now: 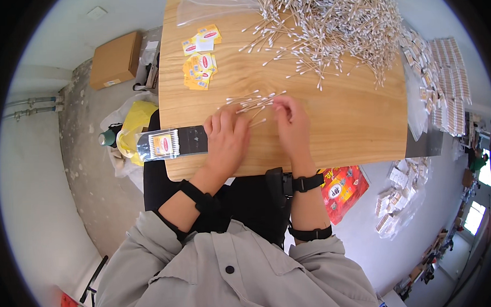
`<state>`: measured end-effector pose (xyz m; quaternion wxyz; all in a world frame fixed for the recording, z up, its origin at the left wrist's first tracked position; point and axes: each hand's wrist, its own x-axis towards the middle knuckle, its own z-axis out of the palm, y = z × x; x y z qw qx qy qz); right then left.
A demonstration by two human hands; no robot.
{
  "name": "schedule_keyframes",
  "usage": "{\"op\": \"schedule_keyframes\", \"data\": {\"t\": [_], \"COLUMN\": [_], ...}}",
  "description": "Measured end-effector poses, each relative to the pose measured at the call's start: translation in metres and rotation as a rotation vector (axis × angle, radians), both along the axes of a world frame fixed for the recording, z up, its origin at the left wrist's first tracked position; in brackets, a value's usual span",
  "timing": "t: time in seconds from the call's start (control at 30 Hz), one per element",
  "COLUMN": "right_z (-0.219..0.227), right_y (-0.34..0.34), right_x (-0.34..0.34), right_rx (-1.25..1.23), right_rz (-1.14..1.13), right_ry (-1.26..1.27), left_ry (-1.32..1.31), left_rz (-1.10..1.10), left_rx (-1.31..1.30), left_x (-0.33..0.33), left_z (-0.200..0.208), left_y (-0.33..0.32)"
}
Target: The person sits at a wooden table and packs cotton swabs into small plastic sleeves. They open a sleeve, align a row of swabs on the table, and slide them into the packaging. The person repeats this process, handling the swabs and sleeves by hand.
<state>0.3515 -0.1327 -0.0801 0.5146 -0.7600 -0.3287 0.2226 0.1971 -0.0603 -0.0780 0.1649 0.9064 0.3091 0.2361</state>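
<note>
A small loose bunch of cotton swabs [257, 101] lies on the wooden table between my two hands. My left hand [226, 138] has its fingers curled down around the left ends of these swabs, and one swab pokes out past the thumb. At the right ends, the thumb and fingers of my right hand [292, 125] are pinched together on the swab tips. Just left of my left hand is a dark strip [192, 140], bearing a clear pack of swabs [164, 144] with a yellow card inside.
A large heap of swabs [338, 26] covers the far right of the table [336, 128]. Yellow cards [200, 68] and a clear plastic bag [213, 8] lie at the far left. Packed bundles [448, 81] are stacked beyond the right edge. A cardboard box [115, 59] stands on the floor.
</note>
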Motion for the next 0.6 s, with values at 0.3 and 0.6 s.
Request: {"op": "schedule_keyframes", "data": {"t": [0.3, 0.6], "right_z": [-0.014, -0.019], "right_y": [0.025, 0.015], "right_x": [0.014, -0.014], "right_rx": [0.235, 0.292], "right_rz": [-0.160, -0.020], "right_ry": [-0.130, 0.064], "left_ry": [0.227, 0.235], "left_rz": [-0.018, -0.022], "left_rx": [-0.038, -0.069], "left_x": [0.020, 0.020], "left_z": [-0.001, -0.001], "left_y": [0.003, 0.008]}}
